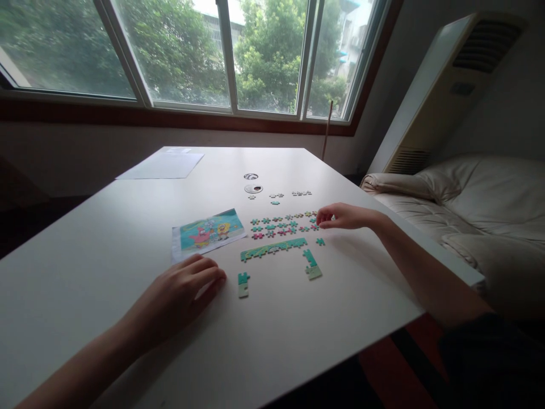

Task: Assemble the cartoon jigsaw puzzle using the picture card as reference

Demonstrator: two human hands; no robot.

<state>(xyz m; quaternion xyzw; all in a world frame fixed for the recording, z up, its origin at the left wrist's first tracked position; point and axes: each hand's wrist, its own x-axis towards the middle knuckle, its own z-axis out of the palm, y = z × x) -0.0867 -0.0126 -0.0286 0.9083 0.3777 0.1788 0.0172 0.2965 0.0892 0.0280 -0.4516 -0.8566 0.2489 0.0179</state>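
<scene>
"On the white table (272,324), which step is in hand?"

"Choosing a piece, I'd judge. The loose pieces (293,224) lie in rows, and nearer the person a border is partly joined: a top strip (275,249), a corner section (314,271) just beside its right end, and a two-piece section (243,278) standing apart at the left."

"And the next move calls for what?"

"A light fingertip pinch, I'd say, plus a check against the picture sheet (213,230) — the pieces look flat and easily nudged."

"How is the right hand (343,216) posed?"

"Reaching in from the side, wrist bent, thumb and fingers drawn close at the right end of the rows. Whether they pinch a piece, I can't tell."

"The left hand (185,284)?"

"Palm down by the sheet's near edge, fingers loosely curved, thumb apart — nothing visible in its grasp. Its fingertips point toward the two-piece section, without reaching it."
</scene>
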